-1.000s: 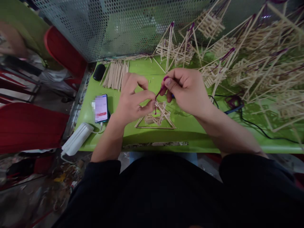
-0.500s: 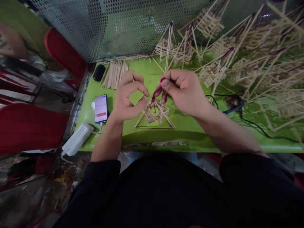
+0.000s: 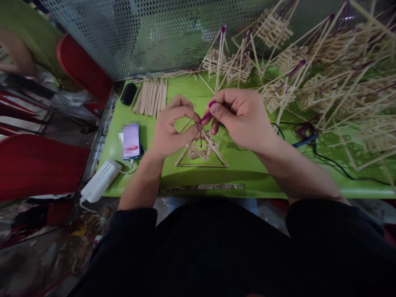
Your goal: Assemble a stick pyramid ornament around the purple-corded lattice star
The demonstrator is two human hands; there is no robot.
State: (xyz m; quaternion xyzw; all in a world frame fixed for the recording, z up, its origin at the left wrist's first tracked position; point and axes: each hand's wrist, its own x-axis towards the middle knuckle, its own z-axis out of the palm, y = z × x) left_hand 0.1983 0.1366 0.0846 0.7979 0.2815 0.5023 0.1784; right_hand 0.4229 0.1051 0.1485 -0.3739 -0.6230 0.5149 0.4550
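Observation:
A small frame of thin wooden sticks (image 3: 202, 166) with a triangular base stands on the green table (image 3: 173, 175). Purple cord (image 3: 206, 117) rises from its peak. My left hand (image 3: 177, 128) pinches the cord at the peak between thumb and index finger. The cord's upper part is pinched in my right hand (image 3: 239, 117), just to the right and slightly higher. Both hands are above the frame, fingertips close together, and they hide part of its top.
Loose sticks (image 3: 150, 97), a black case (image 3: 128, 93), a phone (image 3: 131, 141) and a white power bank (image 3: 101, 180) lie on the left. Many stick frames (image 3: 334, 86) crowd the right. Blue scissors (image 3: 305, 140) lie near a black cable. A person (image 3: 31, 45) sits at far left.
My left hand has moved slightly right, and its thumb and index finger have closed on the cord at the frame's peak. My right hand has barely moved.

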